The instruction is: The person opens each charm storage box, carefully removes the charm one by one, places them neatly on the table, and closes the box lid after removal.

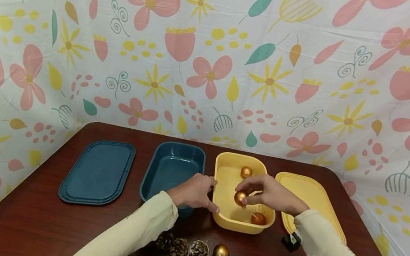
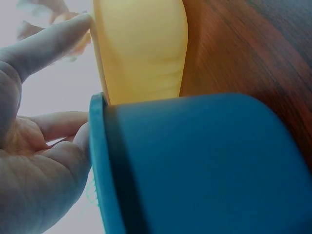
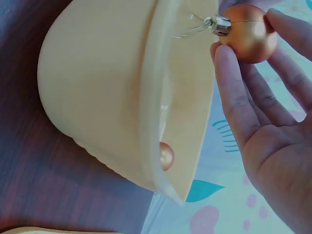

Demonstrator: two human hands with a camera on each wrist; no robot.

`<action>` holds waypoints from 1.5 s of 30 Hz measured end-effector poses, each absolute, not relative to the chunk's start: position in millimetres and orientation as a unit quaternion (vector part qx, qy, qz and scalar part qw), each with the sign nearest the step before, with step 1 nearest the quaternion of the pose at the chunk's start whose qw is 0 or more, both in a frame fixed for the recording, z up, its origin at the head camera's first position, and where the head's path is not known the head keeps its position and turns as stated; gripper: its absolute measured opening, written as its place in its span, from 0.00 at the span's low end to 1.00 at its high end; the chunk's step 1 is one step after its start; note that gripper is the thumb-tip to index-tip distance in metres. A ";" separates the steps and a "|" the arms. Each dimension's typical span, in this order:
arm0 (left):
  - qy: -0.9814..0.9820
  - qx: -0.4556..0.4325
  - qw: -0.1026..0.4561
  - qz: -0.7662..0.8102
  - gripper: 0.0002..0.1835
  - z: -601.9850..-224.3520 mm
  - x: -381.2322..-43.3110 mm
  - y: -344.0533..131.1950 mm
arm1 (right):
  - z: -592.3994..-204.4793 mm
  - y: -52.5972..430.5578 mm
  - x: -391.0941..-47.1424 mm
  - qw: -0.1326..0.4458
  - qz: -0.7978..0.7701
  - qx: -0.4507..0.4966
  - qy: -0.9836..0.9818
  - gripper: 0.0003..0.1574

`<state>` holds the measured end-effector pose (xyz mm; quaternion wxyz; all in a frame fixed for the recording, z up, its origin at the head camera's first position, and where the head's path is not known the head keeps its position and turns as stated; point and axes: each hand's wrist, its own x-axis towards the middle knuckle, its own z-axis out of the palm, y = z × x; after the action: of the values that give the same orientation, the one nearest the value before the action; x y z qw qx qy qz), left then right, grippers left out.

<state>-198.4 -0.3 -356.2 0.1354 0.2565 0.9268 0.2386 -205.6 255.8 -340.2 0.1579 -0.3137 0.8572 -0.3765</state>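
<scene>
We note the right hand (image 1: 267, 191) pinching a gold bauble (image 1: 240, 198) by its round body over the yellow box (image 1: 240, 227), the left hand (image 1: 195, 191) apart, fingers loosely extended at the box's edge, likely steadying it.

The cloth (image 1: 221, 12) is showing pink, yellow, teal and orange-brown flowers, leaves, dots and curls on white. The table (image 1: 25, 215) is looking dark red-brown with darker streaks. The blue box (image 1: 178, 150) and blue lid (image 1: 98, 173) are looking deep greenish blue. The yellow box (image 1: 237, 226) and yellow lid (image 1: 309, 192) are looking pale yellow. The held ball (image 3: 251, 36) is shining gold, with a silver cap (image 3: 222, 26). The other balls (image 1: 246, 172) are shining gold and coppery. The pine cones (image 1: 199, 252) are looking brown, one with whitish tips. The sleeves (image 1: 130, 224) are looking plain cream.
</scene>
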 end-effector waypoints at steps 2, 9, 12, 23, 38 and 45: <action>0.927 0.257 0.133 0.240 0.45 -356.3 -199.5 -1.4 | -337.4 256.2 -202.5 0.156 -0.385 -0.315 0.853 0.15; 0.928 0.251 0.133 0.239 0.46 -357.0 -202.2 -3.4 | -335.4 258.2 -178.1 0.121 -0.393 -0.336 0.847 0.13; 0.927 0.249 0.138 0.245 0.47 -358.9 -201.1 -3.5 | -340.8 260.5 -163.2 0.115 -0.417 -0.348 0.832 0.14; 0.920 0.257 0.138 0.261 0.45 -357.5 -197.9 -1.6 | -354.0 261.1 -117.1 0.095 -0.432 -0.432 0.786 0.20; 0.920 0.258 0.143 0.256 0.46 -359.4 -197.8 -2.0 | -386.1 259.0 -92.3 0.064 -0.371 -0.401 0.835 0.17; 0.920 0.252 0.141 0.263 0.46 -358.2 -197.6 -1.1 | -393.7 256.7 -93.6 0.048 -0.339 -0.396 0.852 0.16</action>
<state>-197.6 -1.1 -358.2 0.1410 0.2523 0.9205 0.2630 -93.6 256.7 -393.7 0.0483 -0.3958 0.8522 -0.3389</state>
